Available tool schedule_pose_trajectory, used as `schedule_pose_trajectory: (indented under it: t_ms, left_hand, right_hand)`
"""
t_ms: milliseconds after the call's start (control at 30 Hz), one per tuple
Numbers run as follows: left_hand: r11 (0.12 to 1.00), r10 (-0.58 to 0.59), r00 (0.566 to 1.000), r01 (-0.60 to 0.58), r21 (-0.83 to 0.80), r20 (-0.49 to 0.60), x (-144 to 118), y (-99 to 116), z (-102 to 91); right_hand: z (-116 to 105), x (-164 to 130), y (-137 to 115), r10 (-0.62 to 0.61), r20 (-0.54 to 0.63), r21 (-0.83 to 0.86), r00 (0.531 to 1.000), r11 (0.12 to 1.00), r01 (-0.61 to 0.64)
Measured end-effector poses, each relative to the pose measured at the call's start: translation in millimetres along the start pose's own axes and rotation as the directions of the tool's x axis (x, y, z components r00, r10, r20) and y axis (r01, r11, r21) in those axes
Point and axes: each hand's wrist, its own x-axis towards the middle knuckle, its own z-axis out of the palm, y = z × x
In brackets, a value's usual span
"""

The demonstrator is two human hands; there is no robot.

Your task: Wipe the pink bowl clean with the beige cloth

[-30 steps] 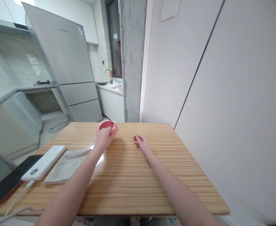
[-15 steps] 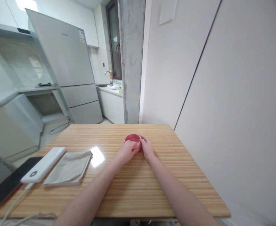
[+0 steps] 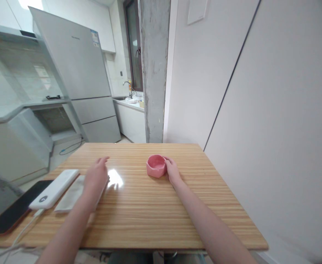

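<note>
A small pink bowl stands upright on the wooden table, right of centre. My right hand grips its right side with the fingers curled against the rim. My left hand hovers with fingers apart over the right edge of a folded grey cloth and holds nothing.
A white power bank with a cable lies left of the cloth, and a dark tablet sits at the table's left edge. A white wall runs along the right side. A fridge and a concrete pillar stand beyond the table.
My left hand carried the pink bowl from the far left-centre to my right hand, let go and moved left to the cloth. My right hand took hold of the bowl.
</note>
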Motion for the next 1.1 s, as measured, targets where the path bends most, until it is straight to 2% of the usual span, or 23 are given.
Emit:
schedule_pose_trajectory:
  t_ms: [33,100,167,233,367,433,500,533,600,667,733,767,833,867,933,967,1033,1100]
  left_hand:
    - [0.986,-0.089,0.996,0.087,0.139,0.008,-1,-24,-7.8]
    - [0.934,-0.158,0.984,0.121,0.336,0.085,-6,-60,-17.6]
    - [0.899,-0.205,0.964,0.118,0.422,0.167,-13,-77,-20.1]
    - [0.896,-0.213,0.951,0.099,0.433,0.223,-19,-78,-17.6]
    - [0.925,-0.227,0.939,0.125,0.359,0.258,-20,-62,-9.9]
    - [0.941,-0.269,0.906,0.175,0.289,0.327,-18,-53,-8.0]
    - [0.968,-0.245,0.872,0.198,0.151,0.423,-15,-40,-8.0]
    - [0.982,-0.186,0.868,0.183,0.051,0.461,-14,-31,-8.6]
    - [0.981,0.005,0.867,0.093,-0.172,0.499,-10,-7,-10.2]
    - [0.934,0.243,0.835,-0.063,-0.352,0.494,-3,26,-11.1]
    - [0.865,0.404,0.788,-0.165,-0.474,0.465,9,65,-9.9]
    - [0.833,0.450,0.783,-0.194,-0.519,0.430,16,85,-8.4]
    - [0.779,0.488,0.810,-0.236,-0.581,0.325,33,120,-4.0]
    - [0.747,0.512,0.812,-0.259,-0.613,0.281,41,135,-1.1]
    - [0.690,0.550,0.810,-0.302,-0.658,0.204,54,154,6.5]
    - [0.664,0.537,0.830,-0.305,-0.683,0.151,57,158,11.6]
    - [0.636,0.419,0.907,-0.261,-0.726,0.041,58,157,25.7]
    - [0.634,0.221,0.975,-0.155,-0.758,-0.015,51,147,45.6]
  right_hand:
    - [0,1,1,-0.003,-0.005,0.000,1.000,1.000,0.003]
    - [0,1,1,-0.011,0.004,0.004,1.000,1.000,0.011]
    - [-1,2,1,-0.019,0.020,-0.002,1.000,1.000,0.019]
    - [-1,2,1,-0.022,0.027,-0.020,0.999,1.000,0.022]
    - [-2,3,2,-0.034,0.041,-0.074,0.999,0.997,0.037]
    - [-3,2,1,-0.040,0.056,-0.115,0.998,0.992,0.046]
    - [-4,-1,-5,-0.067,0.034,-0.188,0.997,0.979,0.073]
    - [-5,-3,-10,-0.114,0.015,-0.236,0.993,0.965,0.114]
    - [-5,-8,-25,-0.269,0.015,-0.327,0.963,0.909,0.259]
    - [-3,-16,-45,-0.403,0.117,-0.339,0.908,0.843,0.418]
    - [0,-24,-65,-0.400,0.268,-0.261,0.876,0.845,0.466]
    - [2,-28,-74,-0.360,0.350,-0.219,0.865,0.866,0.449]
    - [5,-34,-91,-0.256,0.480,-0.223,0.839,0.889,0.399]
    - [5,-36,-97,-0.209,0.504,-0.272,0.838,0.883,0.384]
    - [2,-35,-106,-0.134,0.470,-0.391,0.872,0.854,0.342]
    - [-2,-32,-110,-0.098,0.436,-0.435,0.895,0.847,0.305]
    - [-14,-23,-115,-0.032,0.346,-0.464,0.938,0.863,0.200]
    - [-29,-11,-120,-0.034,0.171,-0.409,0.985,0.907,0.103]
